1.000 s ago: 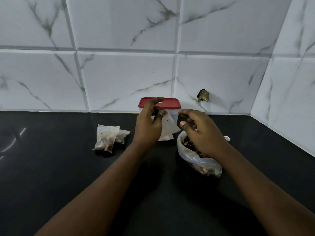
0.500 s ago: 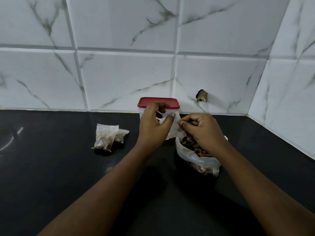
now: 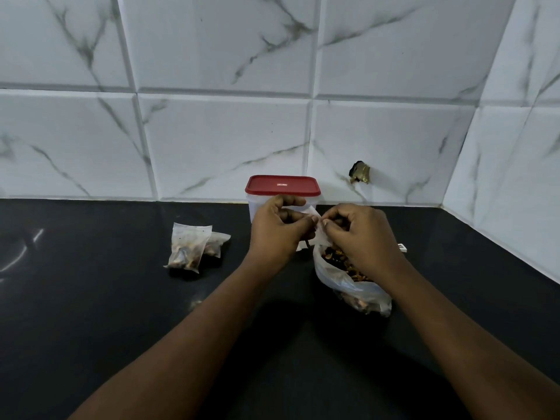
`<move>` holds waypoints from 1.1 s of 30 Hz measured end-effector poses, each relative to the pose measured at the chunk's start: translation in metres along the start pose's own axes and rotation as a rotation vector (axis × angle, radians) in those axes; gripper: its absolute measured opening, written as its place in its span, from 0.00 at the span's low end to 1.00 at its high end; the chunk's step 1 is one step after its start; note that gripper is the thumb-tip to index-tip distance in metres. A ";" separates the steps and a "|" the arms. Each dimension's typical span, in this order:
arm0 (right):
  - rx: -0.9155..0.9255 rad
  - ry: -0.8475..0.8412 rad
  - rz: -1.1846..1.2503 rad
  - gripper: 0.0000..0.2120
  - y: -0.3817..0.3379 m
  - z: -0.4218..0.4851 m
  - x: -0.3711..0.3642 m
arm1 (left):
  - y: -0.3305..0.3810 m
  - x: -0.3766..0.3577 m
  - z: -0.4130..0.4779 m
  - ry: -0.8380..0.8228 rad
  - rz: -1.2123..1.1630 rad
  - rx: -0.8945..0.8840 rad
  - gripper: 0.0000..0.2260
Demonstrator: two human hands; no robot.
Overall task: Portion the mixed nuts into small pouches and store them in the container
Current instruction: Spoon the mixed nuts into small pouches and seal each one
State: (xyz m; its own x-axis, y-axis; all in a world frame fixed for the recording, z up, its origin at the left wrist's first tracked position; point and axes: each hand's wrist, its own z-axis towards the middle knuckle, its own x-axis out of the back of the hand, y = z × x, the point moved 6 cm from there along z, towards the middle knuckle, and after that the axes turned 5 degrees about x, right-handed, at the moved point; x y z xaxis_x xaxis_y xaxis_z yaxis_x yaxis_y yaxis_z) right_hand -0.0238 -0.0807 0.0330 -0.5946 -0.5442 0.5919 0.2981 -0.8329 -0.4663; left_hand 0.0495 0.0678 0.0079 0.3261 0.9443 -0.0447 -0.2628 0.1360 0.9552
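My left hand (image 3: 277,230) and my right hand (image 3: 359,234) meet in front of the container (image 3: 283,189), a clear tub with a red lid on. Both pinch a small white pouch (image 3: 319,234) between their fingertips, just above the big clear bag of mixed nuts (image 3: 348,277) that lies open on the black counter. Whether my right fingers also hold nuts I cannot tell. Two filled pouches (image 3: 189,250) lie together on the counter to the left, one partly behind the other.
The black counter (image 3: 91,298) runs back to a white marble-tiled wall, with a side wall closing in on the right. A small white object (image 3: 402,247) lies behind my right wrist. A dark chipped hole (image 3: 359,172) marks the wall tile.
My right hand rose out of the nut bag and came to the pouch held by my left hand. My left hand shifted slightly and now both grip the pouch.
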 end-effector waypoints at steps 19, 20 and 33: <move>0.002 -0.039 -0.021 0.12 -0.002 0.000 -0.004 | 0.007 -0.002 -0.006 0.077 0.273 -0.148 0.10; -0.042 -0.029 0.025 0.11 0.000 0.000 -0.003 | 0.007 -0.003 -0.007 0.063 0.272 -0.146 0.10; -0.106 0.034 0.126 0.06 0.011 0.002 0.003 | 0.002 0.009 0.003 0.213 0.247 -0.148 0.14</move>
State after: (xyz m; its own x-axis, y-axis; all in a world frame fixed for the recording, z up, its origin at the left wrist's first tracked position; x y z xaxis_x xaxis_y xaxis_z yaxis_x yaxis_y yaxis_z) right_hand -0.0210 -0.0913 0.0311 -0.5832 -0.6383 0.5024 0.2924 -0.7420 -0.6032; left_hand 0.0542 0.0755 0.0101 0.0441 0.9933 0.1072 -0.4443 -0.0766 0.8926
